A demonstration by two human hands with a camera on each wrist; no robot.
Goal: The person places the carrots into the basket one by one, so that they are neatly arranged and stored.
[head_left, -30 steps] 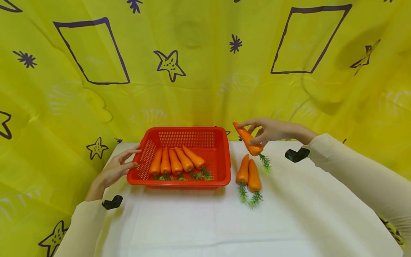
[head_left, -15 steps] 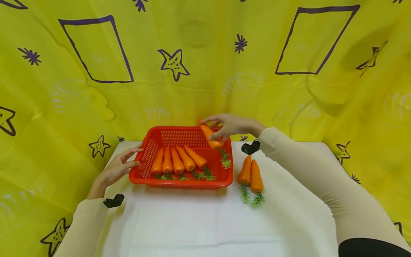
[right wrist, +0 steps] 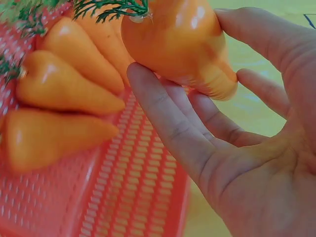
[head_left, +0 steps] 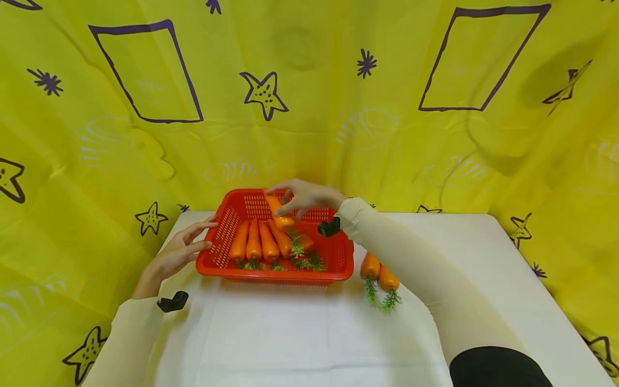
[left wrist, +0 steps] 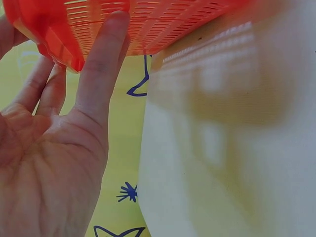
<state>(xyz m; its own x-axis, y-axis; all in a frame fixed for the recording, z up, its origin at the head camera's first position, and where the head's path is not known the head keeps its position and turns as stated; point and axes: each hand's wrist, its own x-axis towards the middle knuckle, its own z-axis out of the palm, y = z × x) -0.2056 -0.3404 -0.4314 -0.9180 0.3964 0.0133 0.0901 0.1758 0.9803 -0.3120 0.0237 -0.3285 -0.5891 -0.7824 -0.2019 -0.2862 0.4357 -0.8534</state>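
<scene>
My right hand [head_left: 309, 194] pinches an orange carrot [head_left: 273, 204] with green leafy tops, thumb on one side and fingers on the other. It holds the carrot tilted over the red plastic basket [head_left: 285, 275], above several carrots [head_left: 253, 242] lying side by side there. The right wrist view shows the held carrot [right wrist: 173, 39] close up, its green leaves hanging off the thick end. At the basket's left side my left hand [head_left: 176, 252] touches the rim with extended fingers. In the left wrist view its thumb lies against the slotted outer wall [left wrist: 163, 24].
Two more carrots [head_left: 371, 267] lie on the white tabletop [head_left: 271, 333] just right of the basket, partly hidden by the right sleeve [head_left: 411, 258]. A yellow patterned curtain [head_left: 309, 140] stands behind the table and along its sides.
My right hand has carried the carrot left from over the two loose ones, across the basket's right rim, to above the carrots inside. The left hand has stayed at the basket's left side.
</scene>
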